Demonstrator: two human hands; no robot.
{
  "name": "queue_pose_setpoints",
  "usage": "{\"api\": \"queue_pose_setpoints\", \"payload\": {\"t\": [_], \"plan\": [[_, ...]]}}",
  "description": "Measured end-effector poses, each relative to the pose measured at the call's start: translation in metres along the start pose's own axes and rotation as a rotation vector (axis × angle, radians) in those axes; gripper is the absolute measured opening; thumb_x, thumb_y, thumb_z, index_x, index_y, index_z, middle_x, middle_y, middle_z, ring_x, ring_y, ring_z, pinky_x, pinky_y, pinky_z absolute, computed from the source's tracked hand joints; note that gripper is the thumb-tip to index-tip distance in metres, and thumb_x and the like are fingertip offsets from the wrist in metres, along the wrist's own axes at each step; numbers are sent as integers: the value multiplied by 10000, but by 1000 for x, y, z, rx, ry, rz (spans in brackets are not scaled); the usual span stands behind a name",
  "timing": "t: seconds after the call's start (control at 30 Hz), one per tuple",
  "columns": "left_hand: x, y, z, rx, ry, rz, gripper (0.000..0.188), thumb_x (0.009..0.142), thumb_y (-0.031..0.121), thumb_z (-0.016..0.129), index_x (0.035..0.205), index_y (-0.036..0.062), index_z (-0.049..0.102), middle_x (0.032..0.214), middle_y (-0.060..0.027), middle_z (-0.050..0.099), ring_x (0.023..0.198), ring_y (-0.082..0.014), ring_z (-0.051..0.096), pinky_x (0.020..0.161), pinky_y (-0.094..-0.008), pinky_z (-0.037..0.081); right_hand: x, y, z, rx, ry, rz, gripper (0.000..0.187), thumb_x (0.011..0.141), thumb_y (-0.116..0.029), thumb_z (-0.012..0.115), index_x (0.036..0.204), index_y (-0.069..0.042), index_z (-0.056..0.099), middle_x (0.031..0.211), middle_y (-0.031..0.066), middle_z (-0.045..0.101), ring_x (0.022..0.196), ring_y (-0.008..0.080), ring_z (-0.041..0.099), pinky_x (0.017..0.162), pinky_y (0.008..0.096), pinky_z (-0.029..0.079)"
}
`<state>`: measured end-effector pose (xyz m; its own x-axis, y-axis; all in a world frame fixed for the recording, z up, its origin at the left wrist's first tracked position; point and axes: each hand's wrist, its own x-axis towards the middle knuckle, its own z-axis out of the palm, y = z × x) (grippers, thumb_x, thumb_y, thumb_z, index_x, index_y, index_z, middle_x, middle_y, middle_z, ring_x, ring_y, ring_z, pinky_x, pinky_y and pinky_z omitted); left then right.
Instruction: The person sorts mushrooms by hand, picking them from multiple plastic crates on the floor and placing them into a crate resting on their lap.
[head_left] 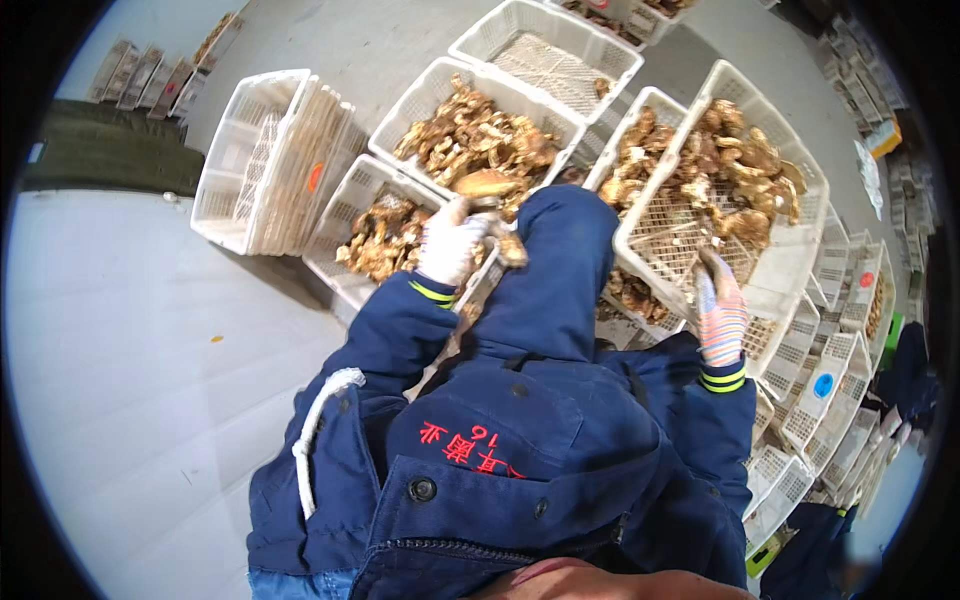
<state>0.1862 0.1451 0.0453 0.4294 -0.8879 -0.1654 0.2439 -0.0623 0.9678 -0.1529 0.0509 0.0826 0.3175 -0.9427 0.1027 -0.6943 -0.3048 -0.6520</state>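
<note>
mushrooms (485, 135) lie in white crates (408, 112). left hand (450, 245) pinches one mushroom (513, 250) just beside the knee (565, 235); right hand (721, 310) is at the near end of the right crate (785, 272), its grip i cannot tell.

tan mushroom (513, 250) (held), brown mushrooms (755, 170) heaped in white crate (788, 272)

At 10 o'clock we see a stack of nested white crates (262, 165) with a round orange label (316, 177); farther out that way, a dark green strip (110, 147) and a row of crates (147, 78). At 2 o'clock we notice a yellow item (884, 139). Between 3 and 4 we find a round blue label (823, 385) on a crate (812, 408), and near 4, another person's dark-blue clothing (812, 555).
</note>
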Motion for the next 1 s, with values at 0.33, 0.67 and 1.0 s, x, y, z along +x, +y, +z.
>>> {"api": "queue_pose_setpoints", "payload": {"t": [0.33,0.67,1.0], "plan": [[-73,-129,-243,-65,1014,-606,261,794,184,678,966,16,575,831,-116,626,652,-255,610,500,-372,492,-1,36,37,-59,-143,211,274,934,-150,419,1124,-25,572,993,126,631,889,203,616,796,306,470],[-15,-114,-264,-185,888,-343,331,760,134,711,1054,63,578,897,-41,604,786,-181,586,698,-355,509,-2,39,38,-63,-126,173,291,951,-166,404,1171,-34,540,1042,106,617,914,191,610,807,300,474],[16,-66,-156,-191,-9,108,512,799,132,672,1243,-2,455,1154,-126,574,1018,-235,586,897,-354,471,5,-34,49,28,147,-81,303,898,-24,451,1191,22,513,1146,162,578,1057,244,557,931,331,421]]}}
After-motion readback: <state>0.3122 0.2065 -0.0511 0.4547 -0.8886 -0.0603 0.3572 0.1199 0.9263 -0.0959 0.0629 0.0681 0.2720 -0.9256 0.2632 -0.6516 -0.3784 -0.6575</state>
